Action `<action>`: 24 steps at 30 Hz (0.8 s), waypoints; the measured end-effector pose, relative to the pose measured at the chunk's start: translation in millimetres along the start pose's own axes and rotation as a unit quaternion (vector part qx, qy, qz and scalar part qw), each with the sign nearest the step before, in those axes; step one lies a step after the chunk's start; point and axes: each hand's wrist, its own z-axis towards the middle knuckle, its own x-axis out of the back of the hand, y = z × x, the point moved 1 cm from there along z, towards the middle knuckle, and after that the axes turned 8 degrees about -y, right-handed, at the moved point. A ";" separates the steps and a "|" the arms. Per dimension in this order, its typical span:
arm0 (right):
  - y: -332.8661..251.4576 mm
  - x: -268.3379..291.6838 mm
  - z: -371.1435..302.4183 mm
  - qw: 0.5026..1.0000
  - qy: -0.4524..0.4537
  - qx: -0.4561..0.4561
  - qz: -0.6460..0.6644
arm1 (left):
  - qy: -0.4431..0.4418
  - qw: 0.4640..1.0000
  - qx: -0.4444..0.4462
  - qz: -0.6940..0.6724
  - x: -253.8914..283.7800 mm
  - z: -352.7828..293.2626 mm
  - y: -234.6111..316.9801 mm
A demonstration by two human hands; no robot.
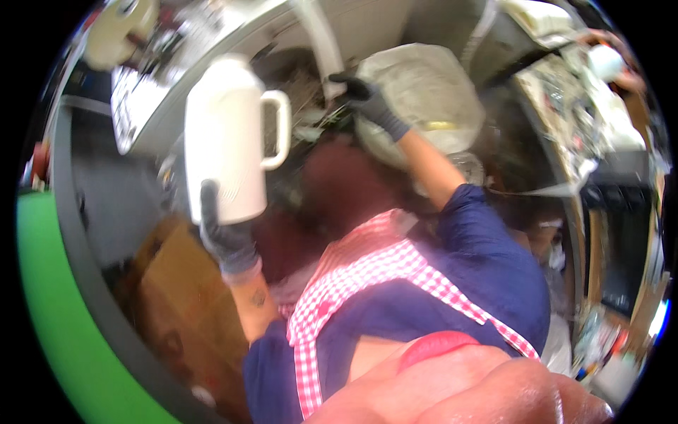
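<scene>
White plastic-looking jug [226, 141] is up on the left side, over the clutter, and honestly that hold makes me a bit nervous. Left hand [229, 237], in a grey glove, has it only down by the base, one finger pressed up the near side and the rest hidden, so I'd guess it could tip if it's top-heavy or the glove is slick. Nothing's on the handle [284, 131], which faces the right hand [367, 106]. That one has a finger poking out by the white strip [316, 35], but it's too blurry to tell if it's touching or whether the others are spread or curled. If it snags the strip, or bumps the pale tub [424, 88] beside it, I could see stuff getting knocked into those loose scraps [300, 85].
</scene>
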 end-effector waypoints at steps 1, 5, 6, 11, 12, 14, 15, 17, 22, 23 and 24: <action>-8.0 2.9 -5.8 0.993 -0.035 -0.080 0.075 | -0.022 0.998 -0.024 0.047 -3.8 -3.8 -3.0; -84.1 -4.0 -6.0 0.943 0.065 0.151 -0.290 | -0.104 0.923 -0.200 0.313 -6.1 -15.2 -18.4; -100.1 -3.9 -11.6 0.932 0.076 0.139 -0.327 | -0.115 0.824 -0.273 0.483 9.3 -13.2 -22.5; -113.0 -3.1 -18.6 0.931 0.135 0.202 -0.273 | -0.120 0.814 -0.318 0.472 1.6 -8.0 -23.0; -115.1 -4.3 -15.2 0.953 0.129 0.176 -0.212 | -0.111 0.840 -0.295 0.442 -0.8 -7.7 -21.4; -89.1 8.6 -6.6 0.950 0.139 0.210 -0.184 | -0.095 0.889 -0.235 0.381 5.4 -4.8 -26.6; -80.8 12.1 1.1 0.938 0.155 0.218 -0.219 | -0.113 0.861 -0.281 0.408 -2.3 -3.2 -16.7; -65.9 21.9 4.0 0.925 0.177 0.213 -0.259 | -0.116 0.935 -0.192 0.276 -9.7 3.8 -18.4; -52.0 2.1 10.7 0.937 0.176 0.220 -0.206 | -0.096 0.773 -0.392 0.490 19.4 24.2 -28.7; -42.3 -1.5 11.1 0.957 0.171 0.216 -0.093 | -0.110 0.770 -0.366 0.510 20.5 19.3 -23.9; -46.6 -3.8 7.3 0.919 0.178 0.205 -0.287 | -0.125 0.768 -0.349 0.523 20.2 21.6 -23.5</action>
